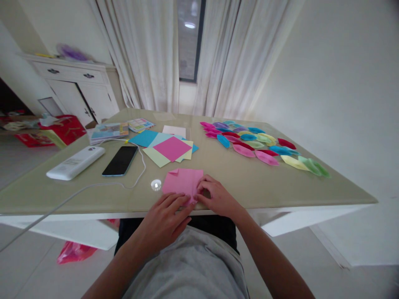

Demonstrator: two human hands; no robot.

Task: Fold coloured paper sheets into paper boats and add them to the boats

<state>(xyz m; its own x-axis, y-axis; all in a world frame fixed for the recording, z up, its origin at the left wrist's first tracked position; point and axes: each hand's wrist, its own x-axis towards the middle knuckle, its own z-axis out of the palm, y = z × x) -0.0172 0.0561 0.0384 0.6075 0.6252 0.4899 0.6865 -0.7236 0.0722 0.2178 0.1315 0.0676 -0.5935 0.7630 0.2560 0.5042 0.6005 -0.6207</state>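
A sheet of pink origami paper (181, 181) lies near the table's front edge, its upper left corner folded over and crease lines running across it. My left hand (166, 216) rests on its lower edge, fingers stretched out and pressing on the paper. At the lower right corner my right hand (215, 195) has thumb and index finger curled into a pinch on the paper, where a small fold shows. Part of the lower edge is hidden under my fingers. Just left of the sheet sits a small clear round object (156, 185).
Loose coloured paper squares (173, 148) lie beyond my hands. Left of them are a phone (120, 161), a white power bank (75, 162), a white cable (144, 164) and booklets (109, 131). Rows of folded colourful paper pieces (243, 150) spread over the right side.
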